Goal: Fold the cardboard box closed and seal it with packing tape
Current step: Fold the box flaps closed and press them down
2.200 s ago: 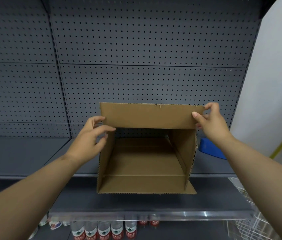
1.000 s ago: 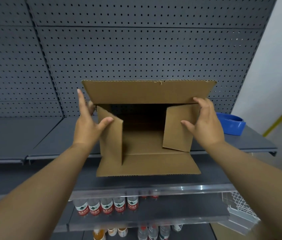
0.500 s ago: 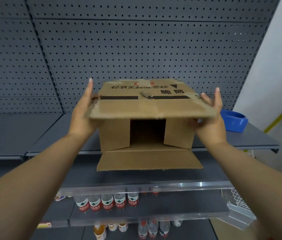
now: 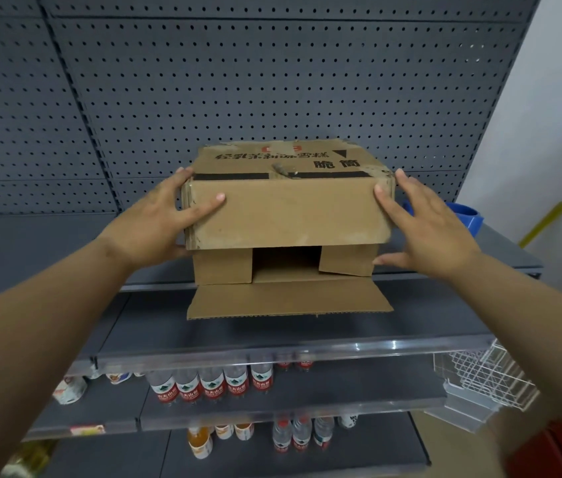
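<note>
We find the box (image 4: pixel 290 160) on the surface (image 4: pixel 307 331), left grip (image 4: pixel 159 222) clasping its folded flap (image 4: pixel 290 217), right grip (image 4: pixel 428 232) spread alongside. Risk: the lower flap (image 4: pixel 290 298) lies open, and the upper may spring back.

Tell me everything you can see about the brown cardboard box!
The brown cardboard box lies on its side on the grey metal shelf, opening towards the camera. It looks worn, with black print and a black stripe on top. Its top flap is folded down, two side flaps in, leaving a gap; the bottom flap lies flat. The left hand grips its left corner; the right hand touches its right edge.
</note>
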